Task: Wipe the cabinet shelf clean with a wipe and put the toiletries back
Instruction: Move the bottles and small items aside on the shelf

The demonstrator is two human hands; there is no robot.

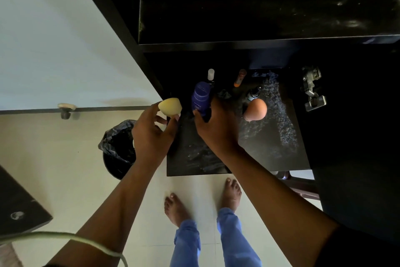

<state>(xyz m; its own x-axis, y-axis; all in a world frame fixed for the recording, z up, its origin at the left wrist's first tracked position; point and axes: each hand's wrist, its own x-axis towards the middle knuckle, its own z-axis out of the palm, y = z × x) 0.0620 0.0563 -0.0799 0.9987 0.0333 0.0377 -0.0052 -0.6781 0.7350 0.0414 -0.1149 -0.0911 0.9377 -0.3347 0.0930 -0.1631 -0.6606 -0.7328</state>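
Observation:
My left hand (151, 134) pinches a pale yellow egg-shaped sponge (170, 106) just left of the dark cabinet shelf (270, 150). My right hand (216, 126) is closed around a blue bottle (201, 96) standing on the shelf's left part. An orange egg-shaped sponge (255, 109) sits to the right of that hand. Behind stand a white-capped small bottle (211, 74), an orange-ended tube (239, 78) and a small dark dropper bottle (253, 93). The shelf surface shows streaks and specks. No wipe is visible.
A black bin with a dark liner (119, 147) stands on the pale floor left of the cabinet. An upper dark shelf (259, 28) overhangs. A metal hinge (311, 89) is on the right wall. My bare feet (203, 199) are below the shelf edge.

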